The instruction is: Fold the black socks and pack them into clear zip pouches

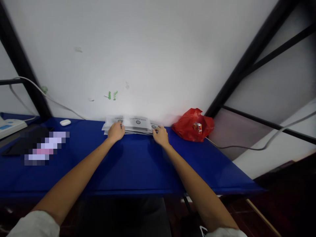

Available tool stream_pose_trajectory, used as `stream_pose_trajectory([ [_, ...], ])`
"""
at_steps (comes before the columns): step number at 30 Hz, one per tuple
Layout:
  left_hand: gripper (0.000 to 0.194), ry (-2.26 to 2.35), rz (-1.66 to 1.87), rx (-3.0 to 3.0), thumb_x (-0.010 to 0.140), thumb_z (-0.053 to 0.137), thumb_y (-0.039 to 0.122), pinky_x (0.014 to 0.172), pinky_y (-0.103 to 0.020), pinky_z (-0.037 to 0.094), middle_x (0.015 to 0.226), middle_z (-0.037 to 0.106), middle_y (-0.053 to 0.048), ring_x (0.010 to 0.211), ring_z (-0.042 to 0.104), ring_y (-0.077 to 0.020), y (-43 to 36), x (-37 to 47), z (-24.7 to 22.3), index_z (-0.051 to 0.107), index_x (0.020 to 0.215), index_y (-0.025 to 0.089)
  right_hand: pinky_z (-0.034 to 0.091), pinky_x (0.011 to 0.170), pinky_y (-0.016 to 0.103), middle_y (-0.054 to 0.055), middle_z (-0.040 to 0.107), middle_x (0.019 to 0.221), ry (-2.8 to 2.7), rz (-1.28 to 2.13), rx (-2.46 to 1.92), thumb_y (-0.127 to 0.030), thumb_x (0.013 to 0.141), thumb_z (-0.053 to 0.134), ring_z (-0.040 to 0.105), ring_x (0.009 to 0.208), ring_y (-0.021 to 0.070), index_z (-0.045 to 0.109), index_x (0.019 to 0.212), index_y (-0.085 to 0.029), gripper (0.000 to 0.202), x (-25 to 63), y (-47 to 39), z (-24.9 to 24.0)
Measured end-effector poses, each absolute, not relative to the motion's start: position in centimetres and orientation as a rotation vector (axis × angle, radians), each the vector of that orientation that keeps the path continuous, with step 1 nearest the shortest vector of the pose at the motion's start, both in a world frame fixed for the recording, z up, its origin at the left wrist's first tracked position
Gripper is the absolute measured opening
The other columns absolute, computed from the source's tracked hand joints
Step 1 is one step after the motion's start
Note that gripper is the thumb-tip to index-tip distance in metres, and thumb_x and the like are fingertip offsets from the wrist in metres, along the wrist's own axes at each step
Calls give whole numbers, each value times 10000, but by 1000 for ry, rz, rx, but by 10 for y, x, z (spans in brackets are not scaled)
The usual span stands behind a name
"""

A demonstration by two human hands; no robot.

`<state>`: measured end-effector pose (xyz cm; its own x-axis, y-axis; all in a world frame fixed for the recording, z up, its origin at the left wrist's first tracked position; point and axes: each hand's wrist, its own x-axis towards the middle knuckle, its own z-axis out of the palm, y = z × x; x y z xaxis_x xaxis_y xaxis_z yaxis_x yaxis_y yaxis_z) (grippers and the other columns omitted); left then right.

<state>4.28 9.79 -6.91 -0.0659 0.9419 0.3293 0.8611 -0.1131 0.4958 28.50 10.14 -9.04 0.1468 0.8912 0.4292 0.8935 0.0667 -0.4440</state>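
Note:
A stack of white printed sheets or flat packets (136,123) lies at the back of the blue table, close against the wall. Dark lettering and round logos show on the upper ones, and their edges are uneven. My left hand (116,131) is closed on the left part of the stack, fingers curled over the top. At the right end, my right hand (161,135) grips the edge, thumb toward the middle. The undersides of the sheets are hidden.
A crumpled red plastic bag (192,125) sits right of the stack, a cable (237,147) running behind it. Left stand a small white case (65,122), a dark flat object (29,141) with a blurred patch, and a white device (12,126). The blue table (143,164) meets black metal posts.

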Motion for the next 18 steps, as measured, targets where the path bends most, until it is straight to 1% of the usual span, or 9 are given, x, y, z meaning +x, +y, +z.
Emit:
stream_pose_trajectory([
  [2, 270, 2021, 915, 1996, 856, 422, 260, 825, -371, 461, 1020, 667, -139, 978, 610, -282, 105, 44, -68, 646, 965, 155, 337, 1034, 432, 131, 551, 1263, -1702, -2, -1807, -299, 828, 508, 458, 1218, 279, 710, 858, -164, 245, 285, 107, -93],
  [4, 253, 2041, 908, 1944, 843, 442, 272, 810, -370, 463, 995, 680, -134, 962, 617, -283, 111, 45, -68, 660, 916, 168, 345, 1027, 434, 116, 564, 1246, -1691, 4, -1821, -305, 812, 523, 467, 1207, 276, 714, 820, -179, 228, 285, 112, -96],
  [9, 251, 2086, 913, 1832, 810, 501, 296, 812, -346, 458, 1015, 684, -132, 965, 617, -262, 121, 45, -71, 661, 956, 171, 351, 1016, 462, 116, 593, 1194, -1640, 5, -1853, -312, 782, 540, 461, 1203, 292, 715, 768, -192, 214, 286, 118, -101],
  [14, 167, 2053, 909, 1790, 767, 526, 221, 774, -327, 458, 898, 704, -114, 888, 635, -253, 128, 47, -72, 682, 808, 180, 406, 957, 441, 128, 655, 1060, -1613, -8, -1892, -275, 736, 577, 523, 1126, 313, 705, 663, -189, 171, 284, 122, -99],
  [18, 162, 2016, 948, 1778, 771, 514, 185, 764, -296, 457, 874, 703, -91, 864, 634, -222, 128, 49, -72, 676, 782, 184, 431, 927, 445, 147, 649, 1098, -1602, 10, -1917, -236, 709, 595, 551, 1096, 332, 690, 623, -168, 145, 281, 124, -95],
])
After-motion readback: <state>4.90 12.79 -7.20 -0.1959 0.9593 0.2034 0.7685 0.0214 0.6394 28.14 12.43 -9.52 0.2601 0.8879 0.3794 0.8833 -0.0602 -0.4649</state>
